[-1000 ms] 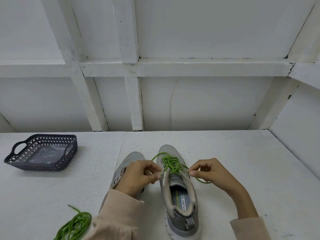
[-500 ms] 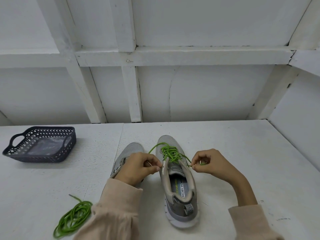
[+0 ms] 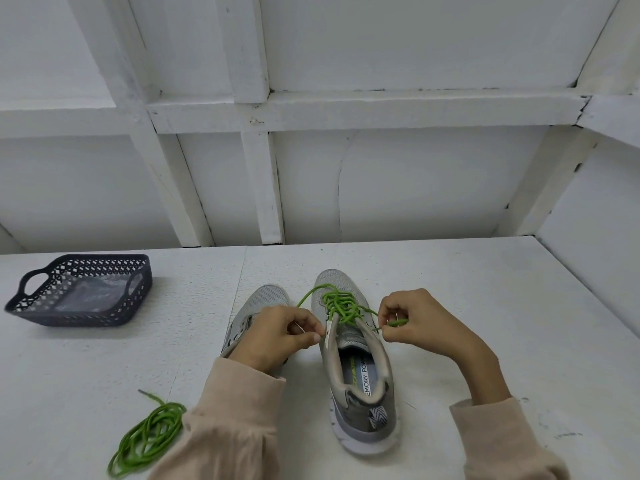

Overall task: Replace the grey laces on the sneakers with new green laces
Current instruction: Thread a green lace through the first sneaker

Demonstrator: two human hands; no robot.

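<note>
So the sneaker sits centre frame, green lace crisscrossed nearly to the top. One end's pinched in the left hand grip, the other in the right hand. I'd snug both evenly before the last eyelets. There's a spare lace lower left on the surface.

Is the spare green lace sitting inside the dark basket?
No, the spare green lace lies coiled on the table, well apart from the basket.
</note>
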